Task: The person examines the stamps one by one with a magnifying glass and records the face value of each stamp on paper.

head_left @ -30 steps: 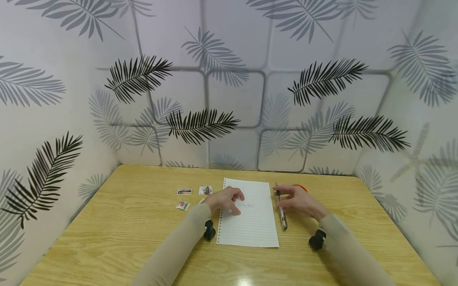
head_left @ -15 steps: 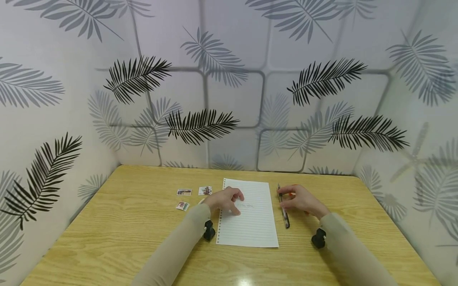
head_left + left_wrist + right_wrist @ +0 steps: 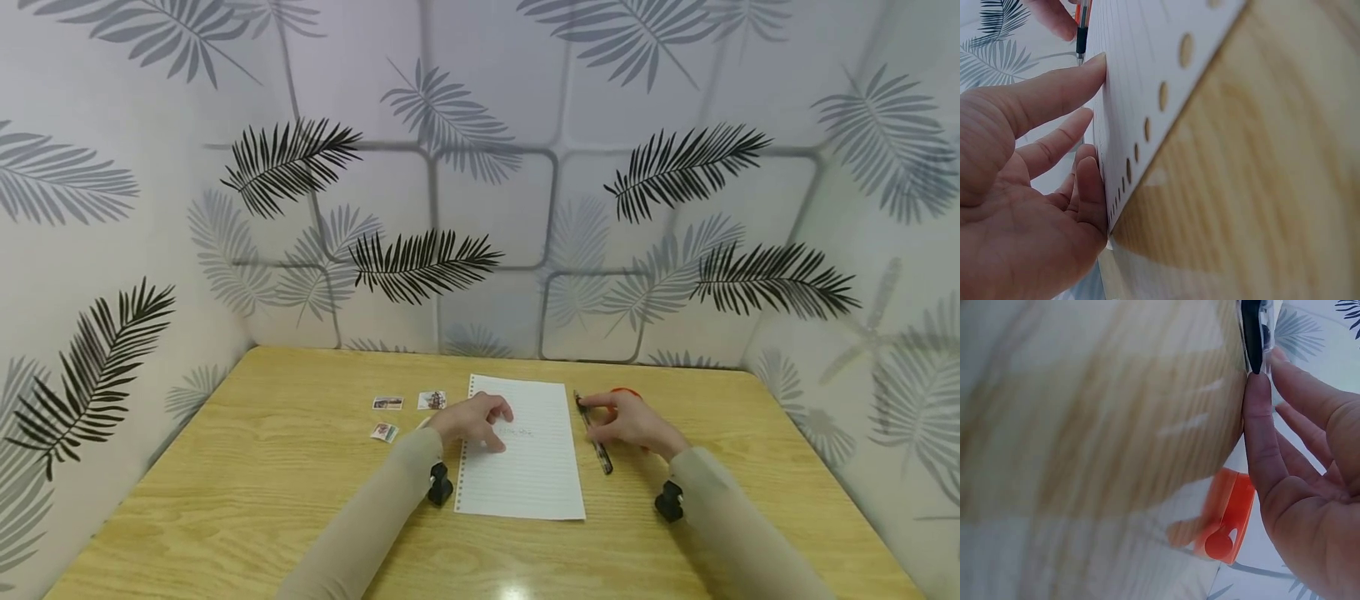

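In the head view, my left hand [image 3: 474, 419] rests over a sheet of lined paper [image 3: 525, 487] with punched holes down its left edge and a short line of handwriting. Its thumb and index finger are spread apart, and the left wrist view shows the outer fingers curving against the sheet [image 3: 1147, 56]. Just right of the paper, my right hand [image 3: 630, 422] holds a slim pen [image 3: 600, 454], clear with black parts, that lies along the table. In the right wrist view, thumb and index finger meet at the pen [image 3: 1257, 331], beside its black clip-like strip.
An orange plastic item [image 3: 1235, 512] with a rounded part stands behind my right hand. Left of the paper lie small picture cards or stamps: one [image 3: 387, 402], another [image 3: 431, 401] and a third [image 3: 385, 432]. Patterned walls border the wooden table [image 3: 247, 467].
My right hand first moved slightly right with the pen. The pen has since turned, its far end now further left and its near end further right. The left hand has stayed still.
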Demonstrator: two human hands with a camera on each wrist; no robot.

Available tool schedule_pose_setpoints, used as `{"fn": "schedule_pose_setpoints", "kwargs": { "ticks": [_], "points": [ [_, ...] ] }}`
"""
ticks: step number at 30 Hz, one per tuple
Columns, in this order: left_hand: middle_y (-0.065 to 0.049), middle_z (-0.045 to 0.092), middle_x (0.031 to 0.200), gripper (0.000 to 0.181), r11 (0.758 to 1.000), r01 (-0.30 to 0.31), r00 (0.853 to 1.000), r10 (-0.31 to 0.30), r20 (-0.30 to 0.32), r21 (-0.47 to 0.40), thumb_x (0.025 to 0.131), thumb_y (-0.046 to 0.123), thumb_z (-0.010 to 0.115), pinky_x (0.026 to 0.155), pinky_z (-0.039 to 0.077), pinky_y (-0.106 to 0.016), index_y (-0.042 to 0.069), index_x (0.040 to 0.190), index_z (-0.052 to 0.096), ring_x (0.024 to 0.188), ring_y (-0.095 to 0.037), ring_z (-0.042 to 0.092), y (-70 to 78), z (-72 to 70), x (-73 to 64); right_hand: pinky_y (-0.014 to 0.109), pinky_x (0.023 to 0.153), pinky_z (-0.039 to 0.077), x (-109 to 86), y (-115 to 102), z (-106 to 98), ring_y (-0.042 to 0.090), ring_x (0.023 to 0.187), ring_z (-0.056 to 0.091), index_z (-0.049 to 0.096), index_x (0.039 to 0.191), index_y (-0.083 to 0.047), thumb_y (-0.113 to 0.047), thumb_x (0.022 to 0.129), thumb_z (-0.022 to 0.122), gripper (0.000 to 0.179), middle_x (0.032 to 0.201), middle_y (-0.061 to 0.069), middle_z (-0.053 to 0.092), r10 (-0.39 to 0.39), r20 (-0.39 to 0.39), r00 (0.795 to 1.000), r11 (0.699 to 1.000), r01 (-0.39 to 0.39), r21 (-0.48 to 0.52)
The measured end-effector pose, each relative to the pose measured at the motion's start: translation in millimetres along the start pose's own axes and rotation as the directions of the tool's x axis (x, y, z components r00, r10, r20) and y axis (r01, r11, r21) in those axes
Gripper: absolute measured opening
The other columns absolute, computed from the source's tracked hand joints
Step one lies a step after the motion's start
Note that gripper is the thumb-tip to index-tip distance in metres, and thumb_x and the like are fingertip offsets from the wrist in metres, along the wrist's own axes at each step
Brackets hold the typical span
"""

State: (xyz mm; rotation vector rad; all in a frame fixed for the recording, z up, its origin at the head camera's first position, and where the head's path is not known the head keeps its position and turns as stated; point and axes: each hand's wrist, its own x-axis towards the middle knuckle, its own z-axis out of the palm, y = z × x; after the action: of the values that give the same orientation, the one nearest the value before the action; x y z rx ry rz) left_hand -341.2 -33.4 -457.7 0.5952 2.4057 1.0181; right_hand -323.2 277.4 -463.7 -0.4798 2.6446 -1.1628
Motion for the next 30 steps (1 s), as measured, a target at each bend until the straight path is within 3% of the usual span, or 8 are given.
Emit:
{"fn": "schedule_pose_setpoints", "kwargs": {
  "ticks": [4,12,16,21,30],
  "points": [
    [-0.005,0.042,0.099,0.039,1.000,0.003,1.000,-0.003,-0.001,0.000,0.079,0.003,0.079,0.082,0.033,-0.035,0.012,0.112,0.062,0.094,-0.020,0.039,0.5,-0.4,0.9,0.028,0.064,0.045,2.2,0.1,0.3,0.014,0.075,0.058,0.067,0.124,-0.005,-0.012,0.081,0.080,0.046,0.109,0.014,0.067,0.028,-0.027,0.999,0.999,-0.029,-0.017],
    [-0.004,0.041,0.098,0.039,1.000,-0.012,1.000,0.012,0.002,0.000,0.079,0.002,0.079,0.081,0.033,-0.034,0.011,0.112,0.062,0.093,-0.019,0.039,-1.9,0.1,2.3,0.029,0.060,0.035,1.3,-4.6,2.7,0.018,0.072,0.039,0.071,0.117,-0.004,-0.013,0.081,0.080,0.038,0.124,0.017,0.063,0.033,-0.065,0.997,0.998,-0.036,-0.049],
    [-0.004,0.040,0.098,0.039,1.000,-0.011,1.000,0.011,0.002,-0.003,0.078,0.002,0.080,0.081,0.033,-0.034,0.011,0.112,0.062,0.093,-0.019,0.038,-2.5,0.3,2.4,0.030,0.067,0.039,0.3,-4.8,3.4,0.020,0.081,0.046,0.071,0.117,-0.004,-0.013,0.080,0.080,0.039,0.127,0.018,0.062,0.034,-0.072,0.997,0.998,-0.038,-0.057],
    [-0.004,0.040,0.097,0.039,1.000,-0.020,1.000,0.020,0.009,-0.003,0.079,0.002,0.079,0.079,0.032,-0.034,0.010,0.113,0.061,0.092,-0.019,0.038,-2.7,-0.1,3.1,0.030,0.079,0.044,-0.9,-3.6,2.4,0.023,0.103,0.055,0.071,0.117,-0.004,-0.014,0.081,0.080,0.039,0.127,0.018,0.064,0.008,-0.081,0.997,0.997,-0.015,-0.080],
    [-0.005,0.040,0.098,0.040,1.000,-0.006,1.000,0.006,0.014,-0.022,0.079,0.002,0.079,0.080,0.033,-0.034,0.011,0.113,0.062,0.092,-0.019,0.038,-2.3,-0.2,1.5,0.027,0.058,0.032,-5.6,-2.8,1.2,0.017,0.075,0.039,0.067,0.122,0.000,-0.017,0.083,0.079,0.044,0.103,0.015,0.059,0.017,-0.065,0.998,0.999,-0.020,-0.034]
  ]
}}
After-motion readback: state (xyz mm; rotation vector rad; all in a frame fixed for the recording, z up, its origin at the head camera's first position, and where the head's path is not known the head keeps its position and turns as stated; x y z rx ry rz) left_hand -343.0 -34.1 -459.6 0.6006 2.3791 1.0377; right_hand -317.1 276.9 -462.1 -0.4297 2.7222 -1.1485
